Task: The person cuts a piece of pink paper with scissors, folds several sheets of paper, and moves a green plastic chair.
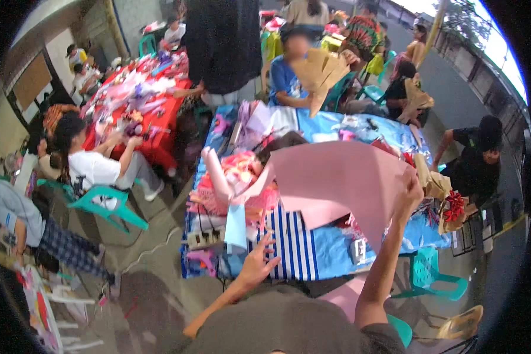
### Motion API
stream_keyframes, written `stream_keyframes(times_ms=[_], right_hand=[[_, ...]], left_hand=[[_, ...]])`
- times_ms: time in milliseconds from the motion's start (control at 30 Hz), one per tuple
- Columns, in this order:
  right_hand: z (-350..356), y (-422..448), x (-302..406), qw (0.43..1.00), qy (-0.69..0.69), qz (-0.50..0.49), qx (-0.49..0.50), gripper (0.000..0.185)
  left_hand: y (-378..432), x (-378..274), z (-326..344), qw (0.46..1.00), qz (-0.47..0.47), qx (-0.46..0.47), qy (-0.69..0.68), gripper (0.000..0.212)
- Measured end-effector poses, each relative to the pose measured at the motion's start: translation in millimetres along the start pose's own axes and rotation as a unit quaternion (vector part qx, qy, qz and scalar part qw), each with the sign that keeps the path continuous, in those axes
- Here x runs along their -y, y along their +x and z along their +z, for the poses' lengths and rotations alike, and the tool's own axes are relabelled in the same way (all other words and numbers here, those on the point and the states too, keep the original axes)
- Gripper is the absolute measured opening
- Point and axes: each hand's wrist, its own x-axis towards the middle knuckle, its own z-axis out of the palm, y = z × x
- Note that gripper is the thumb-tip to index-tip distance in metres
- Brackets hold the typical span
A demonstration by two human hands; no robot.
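Note:
My right hand [410, 192] is raised at the right, its fingers closed on the edge of a large sheet of pink wrapping paper [332, 177]. The sheet spreads leftward above the blue-covered table [336, 259]. My left hand [259, 261] is low over the table's near edge with its fingers apart, holding nothing. Near it lie a blue-and-white striped cloth [292, 248], a rolled light blue sheet [236, 230], a pink glue gun [202, 259] and a power strip [205, 239]. Behind these sits a pile of pink and orange wrapped flowers [239, 172].
Across the table a person in blue [283, 77] holds brown wrapping paper [321, 73]. Another person in black [478, 163] stands at the right, near a red ribbon bow [454, 205]. A green plastic chair [429, 270] is close on my right. A red-covered table [159, 128] stands at the left.

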Motion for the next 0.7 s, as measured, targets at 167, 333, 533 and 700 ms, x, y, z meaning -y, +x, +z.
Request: stream_keyframes(times_ms=[167, 333, 533, 700], right_hand=[[-36, -60, 65, 0.996, -0.022, -0.015, 0.086, 0.026], [-8, -162, 148, 0.854, 0.327, 0.263, 0.308, 0.027], [16, -218, 118, 0.797, 0.379, 0.265, 0.389, 0.032], [21, -230, 120, 0.804, 0.375, 0.235, 0.397, 0.019]], left_hand=[[25, -45, 5, 0.989, 0.008, 0.066, -0.134, 0.043], [50, -41, 19, 0.953, 0.103, 0.097, -0.269, 0.046], [43, -11, 8, 0.964, 0.075, -0.006, -0.255, 0.039], [39, -3, -8, 0.958, 0.027, 0.040, -0.283, 0.041]])
